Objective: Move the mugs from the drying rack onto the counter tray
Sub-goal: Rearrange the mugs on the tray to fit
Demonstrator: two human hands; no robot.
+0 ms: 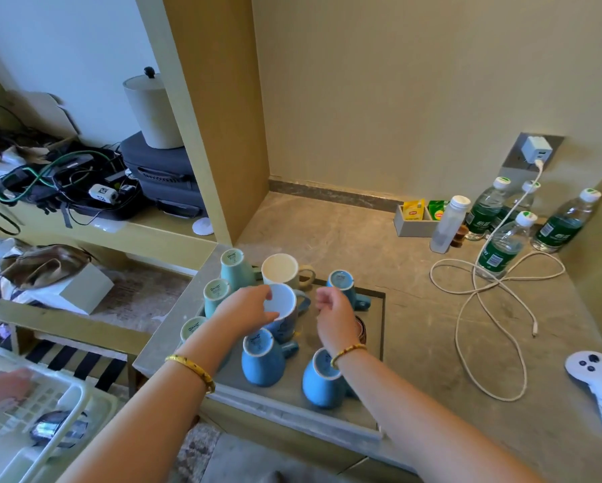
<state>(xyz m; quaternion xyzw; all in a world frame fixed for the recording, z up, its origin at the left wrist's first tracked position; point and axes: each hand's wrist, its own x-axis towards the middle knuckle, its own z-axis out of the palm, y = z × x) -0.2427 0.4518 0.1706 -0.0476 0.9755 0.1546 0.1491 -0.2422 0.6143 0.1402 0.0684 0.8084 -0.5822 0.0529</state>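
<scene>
The left hand's (245, 310) grip holds the upturned mug (283, 308) over the tray (372, 343), right hand (332, 313) loosely curled beside it.

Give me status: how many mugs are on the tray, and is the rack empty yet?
Done: about seven mugs stand upside down on the tray, including a cream mug. In hand: the left hand holds a white-based mug there; the right hand hovers, holding nothing. Left: the rack shows one dark, blurred item, unidentifiable.

On the grey tray (376, 343), blue mugs (263, 359) sit toward 6 o'clock, pale teal mugs (235, 268) toward 10, a cream mug (282, 270) at 12; gold bracelets (191, 371) circle both wrists.
</scene>
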